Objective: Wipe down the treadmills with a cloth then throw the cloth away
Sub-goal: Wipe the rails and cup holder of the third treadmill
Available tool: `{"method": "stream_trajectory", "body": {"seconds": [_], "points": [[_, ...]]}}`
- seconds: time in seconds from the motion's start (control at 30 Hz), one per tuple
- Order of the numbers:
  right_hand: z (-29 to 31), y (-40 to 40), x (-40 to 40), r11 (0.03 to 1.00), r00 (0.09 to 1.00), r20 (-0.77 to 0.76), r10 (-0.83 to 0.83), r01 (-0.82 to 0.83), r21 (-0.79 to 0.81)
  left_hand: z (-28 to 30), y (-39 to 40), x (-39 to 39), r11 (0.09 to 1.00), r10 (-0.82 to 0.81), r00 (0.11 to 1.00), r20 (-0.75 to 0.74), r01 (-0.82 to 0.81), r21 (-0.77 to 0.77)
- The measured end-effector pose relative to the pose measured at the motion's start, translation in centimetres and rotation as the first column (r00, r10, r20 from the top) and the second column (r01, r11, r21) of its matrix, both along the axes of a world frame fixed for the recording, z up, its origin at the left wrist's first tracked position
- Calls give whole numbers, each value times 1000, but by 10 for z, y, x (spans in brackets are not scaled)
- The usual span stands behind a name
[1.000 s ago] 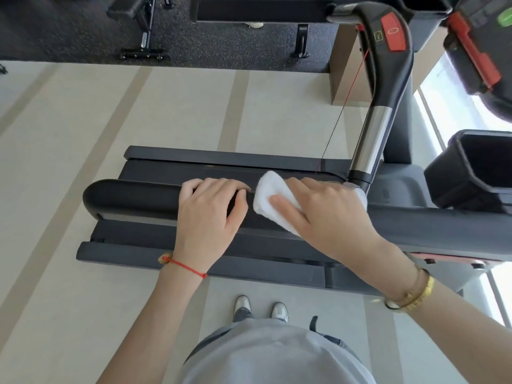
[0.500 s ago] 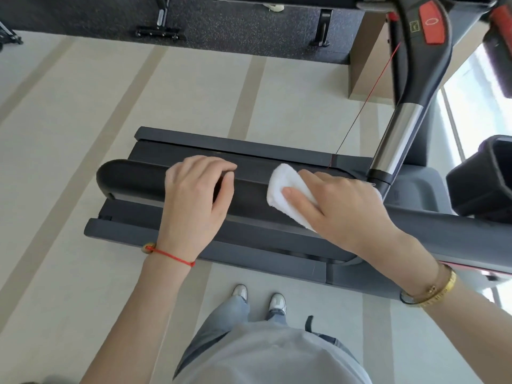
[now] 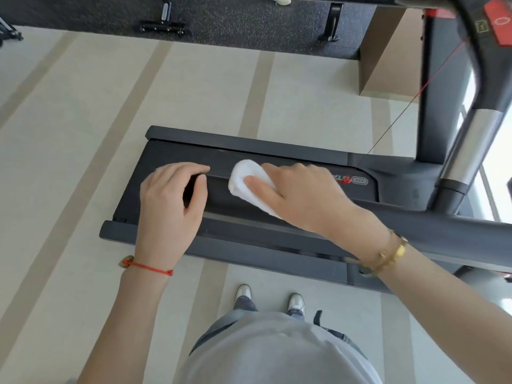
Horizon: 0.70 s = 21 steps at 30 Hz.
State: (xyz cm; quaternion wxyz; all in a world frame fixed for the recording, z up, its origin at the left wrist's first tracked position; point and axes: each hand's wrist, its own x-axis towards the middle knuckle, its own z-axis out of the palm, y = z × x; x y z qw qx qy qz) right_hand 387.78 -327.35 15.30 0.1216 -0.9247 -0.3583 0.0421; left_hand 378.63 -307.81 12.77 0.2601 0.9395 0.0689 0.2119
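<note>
The right hand grips a folded white cloth and presses it on the dark handrail of the treadmill; the thumb lies on top of the cloth and the other fingers curl over its far side. Just beside it, the left hand is wrapped around the end of the same handrail, fingers over the top and thumb on the near side. The two hands are close but they do not touch. The right wrist carries a gold bracelet, the left wrist a red string bracelet. Under the handrail is the treadmill deck on a pale striped floor. At the right a silver and black upright rises, with a red stop button near its top and a thin red cord hanging from it. Below, two grey-white shoes stand on the floor.
</note>
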Motion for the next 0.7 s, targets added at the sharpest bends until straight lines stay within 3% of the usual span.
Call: {"method": "stream_trajectory", "body": {"seconds": [0.17,0.33,0.57,0.7], "points": [[9,-16,-9,992,994,47,-98,101,-70,-1,20,3,995,-62,998,-17,60,-80],[5,41,-2,996,998,-18,-63,62,-66,-5,32,5,985,-117,992,-36,111,-132],[9,23,-11,992,993,-26,-114,113,-51,-6,47,6,975,-140,989,-40,131,-178],[8,56,-2,991,991,-79,-109,102,-89,-4,50,6,968,-170,985,-42,159,-194]]}}
